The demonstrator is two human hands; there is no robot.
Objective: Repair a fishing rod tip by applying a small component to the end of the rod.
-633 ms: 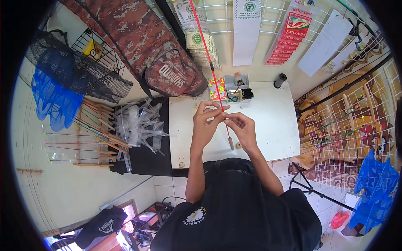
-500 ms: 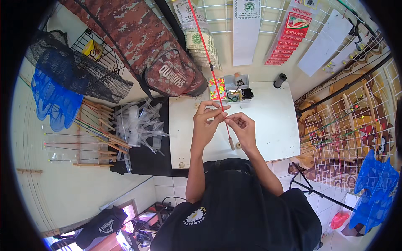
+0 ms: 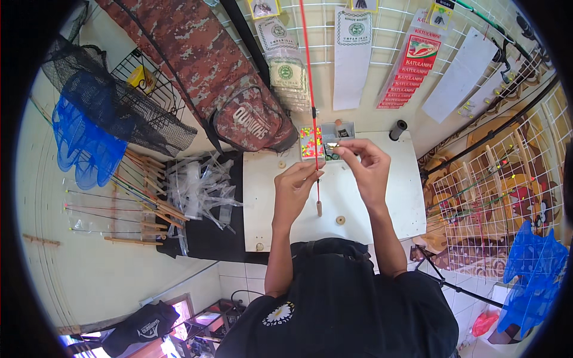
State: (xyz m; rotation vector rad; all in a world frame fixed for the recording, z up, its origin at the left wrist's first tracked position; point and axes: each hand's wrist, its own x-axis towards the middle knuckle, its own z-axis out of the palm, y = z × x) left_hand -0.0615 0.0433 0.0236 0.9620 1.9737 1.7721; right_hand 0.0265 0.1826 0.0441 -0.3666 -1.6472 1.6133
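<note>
My left hand (image 3: 293, 188) is closed around a thin red rod (image 3: 307, 53), which runs upright from a short tan handle (image 3: 319, 208) over the table (image 3: 268, 221) to the top of the view. My right hand (image 3: 367, 170) pinches a small shiny metal item (image 3: 332, 145) to the right of the rod, over a grey compartment tray (image 3: 346, 129). A box of bright yellow and pink small pieces (image 3: 311, 141) lies behind the rod. A small tan ring (image 3: 340, 220) sits below my right hand on the tabletop.
Clear plastic bags (image 3: 197, 188) and rods with wooden handles (image 3: 143, 209) lie at left. A camouflage bag (image 3: 250, 119) and packets (image 3: 352, 59) hang behind. A dark cylinder (image 3: 397, 130) stands at the table's back right; wire grids (image 3: 471, 250) and blue nets (image 3: 531, 280) are on the right.
My right hand has left the rod and moved up and right, now with the metal item in it. My left hand is lower, and the rod stands more upright; the view has shifted.
</note>
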